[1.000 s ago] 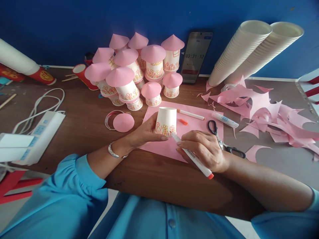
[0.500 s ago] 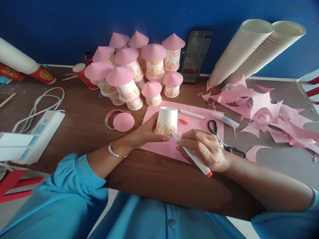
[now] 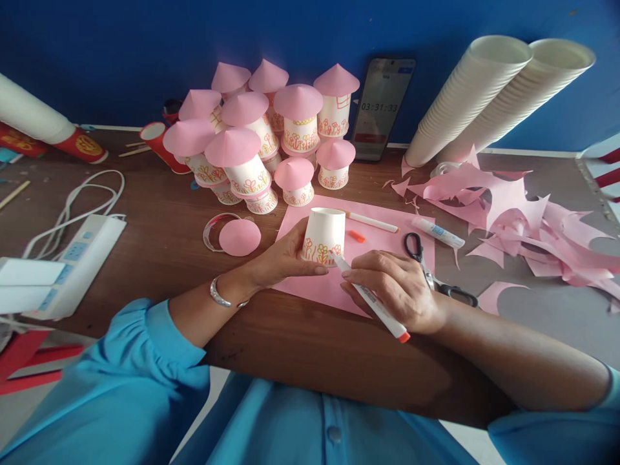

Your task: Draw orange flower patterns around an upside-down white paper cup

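Note:
A white paper cup, turned upside down, is gripped by my left hand above a pink paper sheet. Red and yellow flowers run round its wide lower end. My right hand holds a white marker with an orange-red end, its tip at the flowers on the cup. On the sheet behind lie a second white marker and an orange marker cap. Black-handled scissors rest just beyond my right hand, partly hidden by it.
Several decorated cups with pink cone roofs stand at the back. A phone showing a timer leans on the wall. Right of it are stacked paper cups, pink scraps and a glue tube. A power strip lies left.
The marker in my right hand has shifted very slightly left along the cup's flowers. My left hand and the cup stay in place.

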A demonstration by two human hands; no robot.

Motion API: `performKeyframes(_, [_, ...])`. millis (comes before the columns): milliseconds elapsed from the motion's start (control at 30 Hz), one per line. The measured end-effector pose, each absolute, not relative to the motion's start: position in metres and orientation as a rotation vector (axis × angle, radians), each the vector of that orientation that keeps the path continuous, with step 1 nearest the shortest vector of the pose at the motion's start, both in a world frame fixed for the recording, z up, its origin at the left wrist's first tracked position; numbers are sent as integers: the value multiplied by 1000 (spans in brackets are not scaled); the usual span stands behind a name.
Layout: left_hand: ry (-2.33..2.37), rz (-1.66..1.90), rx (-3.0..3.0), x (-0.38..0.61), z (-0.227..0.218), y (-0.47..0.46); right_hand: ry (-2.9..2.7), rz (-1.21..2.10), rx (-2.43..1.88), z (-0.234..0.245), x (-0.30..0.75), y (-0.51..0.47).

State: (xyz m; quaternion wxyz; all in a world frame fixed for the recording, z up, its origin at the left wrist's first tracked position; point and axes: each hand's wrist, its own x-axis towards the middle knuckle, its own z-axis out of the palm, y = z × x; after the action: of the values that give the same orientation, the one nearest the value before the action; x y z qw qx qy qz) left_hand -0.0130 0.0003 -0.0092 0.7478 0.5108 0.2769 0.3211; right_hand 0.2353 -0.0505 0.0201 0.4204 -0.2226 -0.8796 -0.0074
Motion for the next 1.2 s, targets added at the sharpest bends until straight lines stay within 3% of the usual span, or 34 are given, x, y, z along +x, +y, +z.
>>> performKeyframes(1200, [517,719,1055,-12,-2,2,-2122,19,-543,18,240,-53])
